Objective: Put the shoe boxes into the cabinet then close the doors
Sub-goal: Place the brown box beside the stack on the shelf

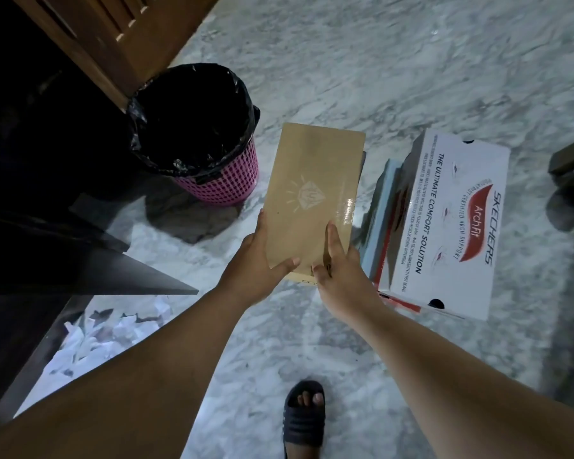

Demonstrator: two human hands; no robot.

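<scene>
The brown shoe box point(314, 190) is held above the marble floor point(345, 61), its long axis running away from the person and leaning slightly to the right, so its far end points toward the top of the view. Its lid faces up and carries a pale diamond emblem. The left hand point(257, 265) grips the near left corner, thumb curled over the lid and fingers down the side. The right hand point(340, 260) holds the near right corner, one finger stretched along the lid and the thumb pinching the near edge.

Just to the right, a white Skechers shoe box point(444, 223) lies on top of another box point(383, 210) on the floor, its long axis roughly parallel to the brown box's, its printed lettering reading sideways. To the left stands a pink latticed bin point(227, 180) lined with a black bag. Behind the bin rises a wooden panelled door point(120, 34); dark furniture point(30, 160) fills the left side, with torn white paper scraps point(90, 332) below it. The floor is grey-white veined marble. A foot in a dark sandal point(304, 415) rests at the bottom edge.
</scene>
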